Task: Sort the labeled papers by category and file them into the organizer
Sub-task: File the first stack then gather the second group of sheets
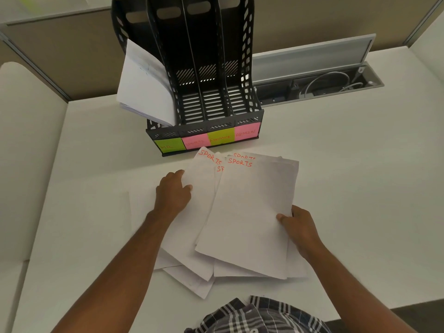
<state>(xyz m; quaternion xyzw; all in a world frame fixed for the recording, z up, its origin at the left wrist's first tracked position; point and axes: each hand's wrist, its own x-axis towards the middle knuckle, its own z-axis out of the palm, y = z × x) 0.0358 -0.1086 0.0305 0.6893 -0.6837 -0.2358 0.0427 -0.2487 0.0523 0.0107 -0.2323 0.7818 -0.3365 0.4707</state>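
A fanned stack of white papers (245,212) lettered SPORTS in red lies on the white desk in front of me. My left hand (173,193) grips the left edge of the stack, thumb on top. My right hand (298,227) pinches the right edge of the top sheet. Behind the papers stands a black file organizer (204,97) with four slots. Sticky notes on its front read HR (169,145), SPORTS (195,140), FINANCE (221,137) and ADMIN (247,132). Filed papers (144,87) lean out of the leftmost slot; the other slots look empty.
An open cable tray (319,85) with wires is sunk into the desk at the back right. Beige partition walls (60,56) close off the back and left. More white sheets (141,207) lie under my left forearm.
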